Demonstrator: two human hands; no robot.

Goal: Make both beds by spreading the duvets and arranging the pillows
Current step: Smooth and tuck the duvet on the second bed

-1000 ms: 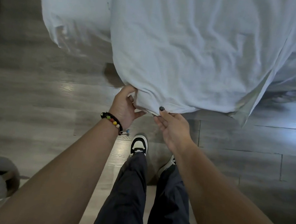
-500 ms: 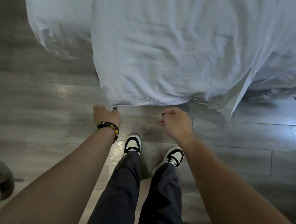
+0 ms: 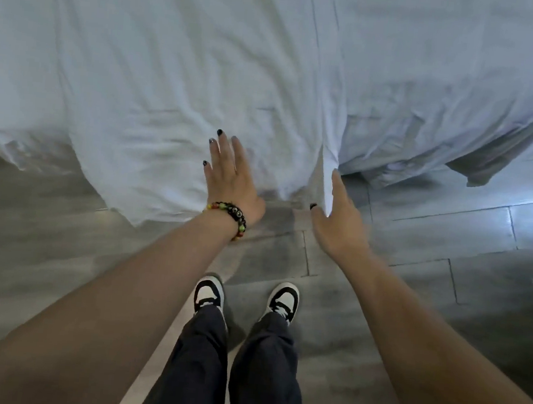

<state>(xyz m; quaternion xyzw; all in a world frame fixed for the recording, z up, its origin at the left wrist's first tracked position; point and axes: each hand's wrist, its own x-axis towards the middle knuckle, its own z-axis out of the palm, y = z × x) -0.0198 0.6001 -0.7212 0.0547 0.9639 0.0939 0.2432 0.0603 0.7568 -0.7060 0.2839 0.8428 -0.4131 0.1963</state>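
A white duvet (image 3: 160, 71) covers the bed and hangs over its near edge toward the floor. My left hand (image 3: 228, 178), with a beaded bracelet at the wrist, lies flat with straight fingers on the duvet's hanging edge. My right hand (image 3: 338, 218) reaches to a hanging fold of the duvet (image 3: 328, 172); its fingers are straight alongside the fold, and part of them is hidden behind the fabric. No pillows are in sight.
Grey wood-look floor (image 3: 433, 250) lies in front of the bed. My two feet in black-and-white shoes (image 3: 246, 297) stand close to the bed edge. More crumpled white bedding (image 3: 461, 129) hangs at the right.
Both hands let go of the duvet's lower edge a second ago, dropped briefly, and now reach up again. The left hand lies flat on the duvet; the right is at a hanging fold.
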